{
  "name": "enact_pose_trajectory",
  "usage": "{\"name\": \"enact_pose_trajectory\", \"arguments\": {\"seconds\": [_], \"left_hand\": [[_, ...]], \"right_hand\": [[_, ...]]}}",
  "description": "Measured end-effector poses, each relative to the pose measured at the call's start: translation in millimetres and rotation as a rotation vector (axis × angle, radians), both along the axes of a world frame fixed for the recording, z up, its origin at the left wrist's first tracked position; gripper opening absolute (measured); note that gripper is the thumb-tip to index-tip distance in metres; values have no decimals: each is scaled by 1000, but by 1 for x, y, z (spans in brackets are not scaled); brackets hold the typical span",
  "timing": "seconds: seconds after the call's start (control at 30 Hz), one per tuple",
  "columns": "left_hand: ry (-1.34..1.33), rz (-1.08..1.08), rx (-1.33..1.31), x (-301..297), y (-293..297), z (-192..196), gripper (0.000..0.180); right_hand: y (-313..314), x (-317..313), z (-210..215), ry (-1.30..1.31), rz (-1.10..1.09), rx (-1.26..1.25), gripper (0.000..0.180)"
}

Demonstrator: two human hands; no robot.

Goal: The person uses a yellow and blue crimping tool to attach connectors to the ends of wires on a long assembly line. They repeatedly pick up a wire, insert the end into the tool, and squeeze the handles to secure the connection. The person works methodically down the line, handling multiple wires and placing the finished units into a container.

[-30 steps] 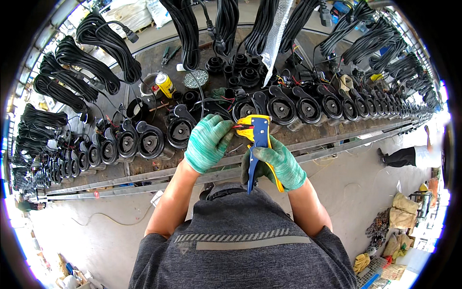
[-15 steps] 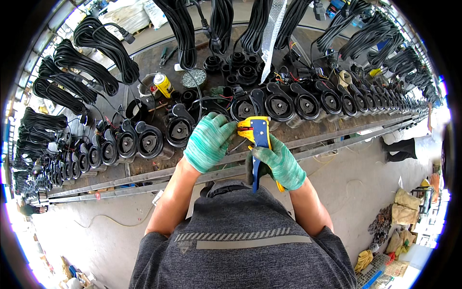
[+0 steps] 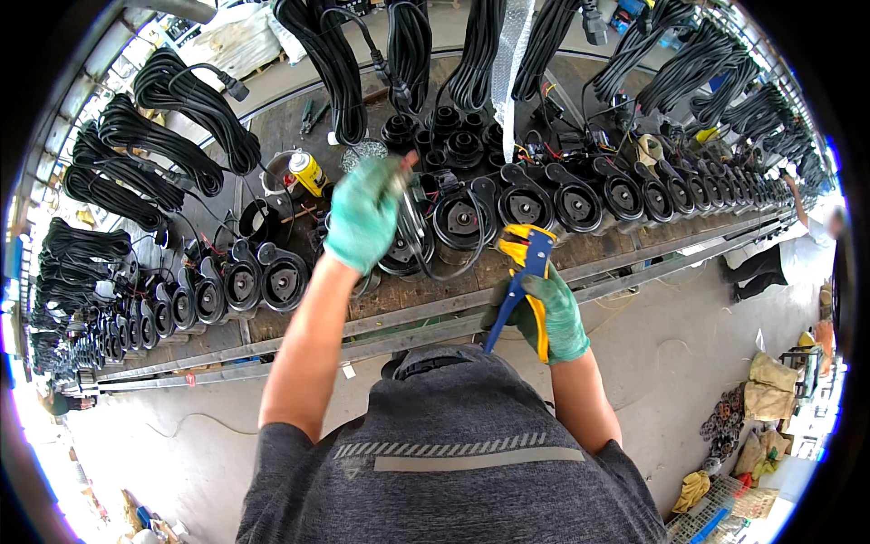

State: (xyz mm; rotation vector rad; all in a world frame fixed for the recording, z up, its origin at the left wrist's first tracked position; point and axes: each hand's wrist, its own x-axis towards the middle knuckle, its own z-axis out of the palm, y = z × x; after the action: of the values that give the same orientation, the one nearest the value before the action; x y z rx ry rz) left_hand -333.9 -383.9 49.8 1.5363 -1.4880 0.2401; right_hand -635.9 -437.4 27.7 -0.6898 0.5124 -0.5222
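Observation:
My right hand [image 3: 557, 313], in a green knit glove, is wrapped round a yellow-and-blue wire stripper [image 3: 533, 258], its head up and its handles pointing down toward my chest. My left hand [image 3: 362, 213], gloved alike, is raised over the bench and smeared by motion. A black cable [image 3: 473, 258] loops from a round black motor housing [image 3: 464, 218] up to its closed fingers, where a reddish tip shows blurred. Another black housing [image 3: 399, 258] sits partly hidden below that hand.
Similar housings [image 3: 283, 278] line the workbench [image 3: 507, 290] on both sides. Bundled black cables [image 3: 331, 72] hang above it. A yellow spray can [image 3: 306, 172], a tub of small metal parts [image 3: 362, 152] and pliers [image 3: 308, 116] lie behind. Another person [image 3: 797, 254] stands far right.
My left hand has moved up and left, away from the wire stripper, drawing the cable into a loop. The wire stripper has dropped slightly to the right and tilted.

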Motion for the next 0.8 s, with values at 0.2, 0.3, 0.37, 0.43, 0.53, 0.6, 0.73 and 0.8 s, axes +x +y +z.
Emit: {"name": "enact_pose_trajectory", "arguments": {"seconds": [0.2, 0.3, 0.37, 0.43, 0.53, 0.6, 0.73, 0.8], "left_hand": [[-242, 124, 25, 79, -89, 24, 20], [-382, 52, 236, 95, -118, 14, 25], [-246, -71, 623, 98, -130, -3, 26], [-415, -72, 745, 96, -146, -26, 32], [-367, -33, 862, 97, -171, -61, 38], [-385, 14, 888, 100, -186, -83, 37], [-718, -4, 1135, 97, -209, -117, 33], [-921, -68, 1376, 89, -209, -130, 51]], "right_hand": [[-2, -42, -43, 78, -220, 98, 52], [-2, -61, -65, 162, -315, 108, 45], [0, -73, -77, 183, -367, 153, 42], [1, -83, -86, 195, -404, 177, 37], [1, -93, -93, 222, -450, 225, 34], [2, -100, -95, 237, -468, 241, 34], [1, -114, -95, 290, -521, 264, 34], [0, -120, -97, 308, -549, 287, 34]]}}
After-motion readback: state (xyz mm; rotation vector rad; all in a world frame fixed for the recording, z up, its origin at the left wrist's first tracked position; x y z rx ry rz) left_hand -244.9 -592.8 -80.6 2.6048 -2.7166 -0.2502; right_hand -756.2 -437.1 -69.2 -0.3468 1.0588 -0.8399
